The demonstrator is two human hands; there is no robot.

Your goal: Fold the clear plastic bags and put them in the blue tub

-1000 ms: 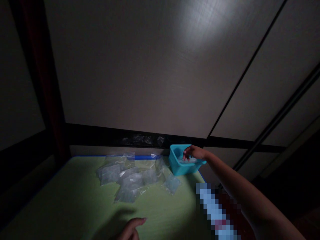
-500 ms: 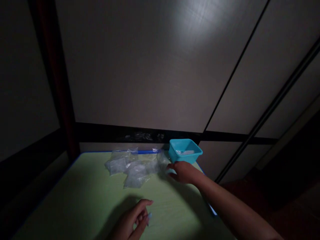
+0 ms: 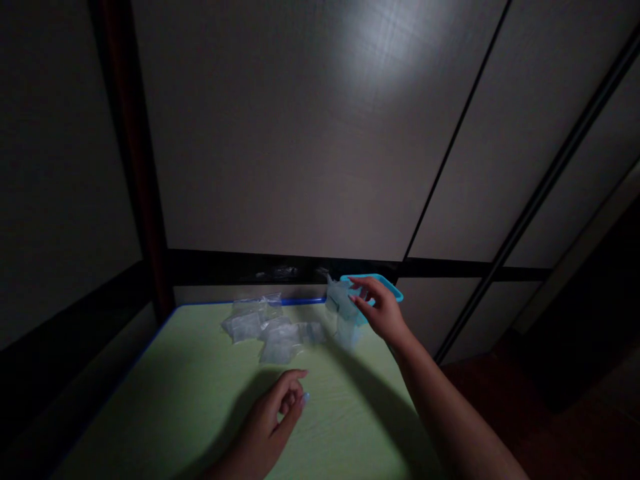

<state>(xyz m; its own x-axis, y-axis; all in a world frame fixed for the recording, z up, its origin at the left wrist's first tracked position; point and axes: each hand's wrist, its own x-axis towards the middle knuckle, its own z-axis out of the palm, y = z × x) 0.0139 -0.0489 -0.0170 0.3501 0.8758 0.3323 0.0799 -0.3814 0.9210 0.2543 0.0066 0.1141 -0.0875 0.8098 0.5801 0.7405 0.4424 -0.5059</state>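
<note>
My right hand (image 3: 377,308) is raised in front of the turquoise basket (image 3: 393,288), its fingers pinched on a clear plastic bag (image 3: 345,310) that hangs down to the left of the hand. My left hand (image 3: 280,410) is near the front of the green table, fingers curled, with a small light-blue thing (image 3: 306,398) at the thumb tip, too small to name. Several clear plastic bags (image 3: 280,340) with pale contents lie overlapping at the back of the table. The inside of the basket is mostly hidden by my right hand.
The green table (image 3: 200,387) has a blue edge. Behind it stand pale panels (image 3: 300,167) with a dark band, where some shiny plastic (image 3: 280,272) shows. A dark red floor lies at the right.
My right hand has risen from the tabletop, lifting a bag that lay beside the basket. My left hand has moved slightly up in the view. The view has shifted a little.
</note>
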